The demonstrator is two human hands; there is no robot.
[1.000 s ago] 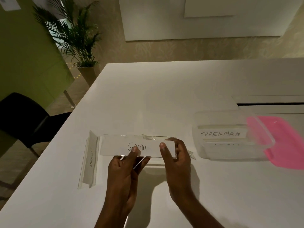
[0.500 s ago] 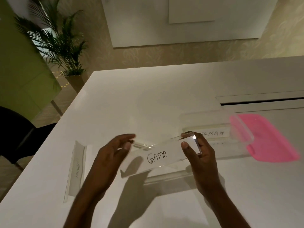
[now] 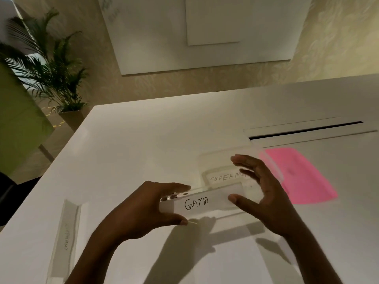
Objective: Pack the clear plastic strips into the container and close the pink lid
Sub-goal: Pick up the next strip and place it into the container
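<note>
A broad white desk [image 3: 143, 152] fills most of the view, with a dark slot set into its far right part. Beyond its far left corner a green potted palm [image 3: 47, 68] is seen against a patterned wall. On the right of the desk a flat pink plastic lid [image 3: 297, 175] lies just beside a clear rectangular plastic container [image 3: 217, 160], which is open; a clear strip with a paper label reading SUPERMA… [image 3: 225, 177] is seen inside it. A clear plastic strip with a white label marked GAMA [image 3: 196, 203] is held above the desk at the container's near side, its right end reaching over the near wall. Its left end is gripped by the left hand [image 3: 143, 208], thumb below and fingers [image 3: 176, 186] along the top edge. The right hand [image 3: 264, 193] is spread wide, its thumb touching the strip's right part, the other fingers blurred and apart over the container. Another clear labelled strip [image 3: 66, 232] lies flat near the desk's left edge, well apart from the hands.
</note>
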